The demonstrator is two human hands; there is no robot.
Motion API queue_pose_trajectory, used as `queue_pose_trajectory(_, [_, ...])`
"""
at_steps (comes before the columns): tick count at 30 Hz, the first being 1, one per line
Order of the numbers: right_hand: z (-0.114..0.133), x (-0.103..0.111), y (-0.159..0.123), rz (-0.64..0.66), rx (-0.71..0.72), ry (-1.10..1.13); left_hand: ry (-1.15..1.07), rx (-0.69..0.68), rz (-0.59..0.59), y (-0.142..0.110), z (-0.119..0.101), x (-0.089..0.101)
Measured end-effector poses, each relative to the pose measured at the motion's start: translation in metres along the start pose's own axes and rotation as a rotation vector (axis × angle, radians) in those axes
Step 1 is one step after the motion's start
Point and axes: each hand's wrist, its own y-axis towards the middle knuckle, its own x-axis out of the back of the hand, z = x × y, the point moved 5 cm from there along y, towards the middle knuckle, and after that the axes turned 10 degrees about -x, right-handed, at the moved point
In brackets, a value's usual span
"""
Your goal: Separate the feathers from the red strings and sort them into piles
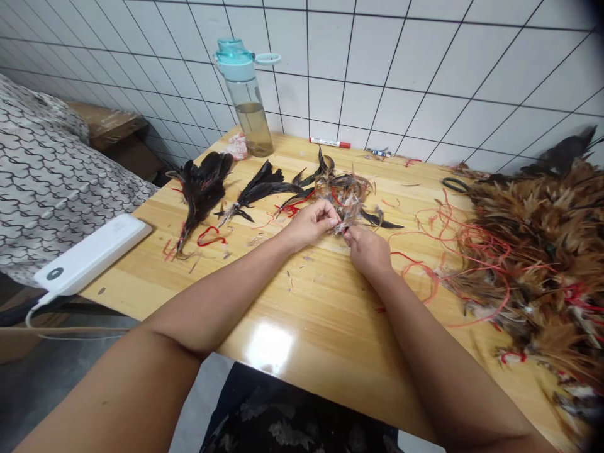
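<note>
At the middle of the wooden table [302,302], my left hand [314,223] pinches the quill end of a small brown feather bunch [348,211]. Close by on its right, my right hand [369,250] is closed with thumb and finger together at the same quill ends. Any thread between those fingertips is too small to make out. Behind my hands lie loose brown and dark feathers [340,185] with some red string [295,206] among them. Left of my left hand rest a dark feather bundle [264,189] and a larger black feather bundle [202,189].
A big heap of brown feathers [533,251] covers the right side, with tangled red string [448,226] beside it. At the tiled wall stand a water bottle [252,107] and a red marker [329,143]. A white power bank [94,255] with a cable sits at the left edge.
</note>
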Motion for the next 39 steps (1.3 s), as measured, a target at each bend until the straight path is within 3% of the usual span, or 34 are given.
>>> queue_pose_trajectory(3, [0.000,0.001,-0.001,-0.037,-0.018,0.021,0.003,0.006,0.002,0.000,0.001,0.000])
queue_pose_trajectory(9, [-0.009,0.002,0.001,-0.169,-0.004,0.316,-0.052,-0.039,-0.017,0.001,-0.004,-0.001])
queue_pose_trajectory(19, [-0.009,0.000,0.002,-0.129,0.041,0.374,-0.055,-0.023,0.006,0.000,-0.002,-0.002])
queue_pose_trajectory(23, [-0.005,0.001,0.001,-0.096,0.089,0.256,-0.030,-0.014,0.024,0.001,0.000,-0.002])
queue_pose_trajectory(28, [0.000,-0.002,-0.001,-0.015,0.004,-0.058,0.019,-0.007,0.044,0.001,0.002,-0.004])
queue_pose_trajectory(31, [0.004,-0.005,-0.003,0.001,0.031,-0.200,0.100,-0.015,0.066,0.001,0.002,-0.004])
queue_pose_trajectory(39, [0.014,0.001,-0.009,-0.016,0.109,-0.352,0.212,-0.032,0.034,-0.001,-0.002,-0.004])
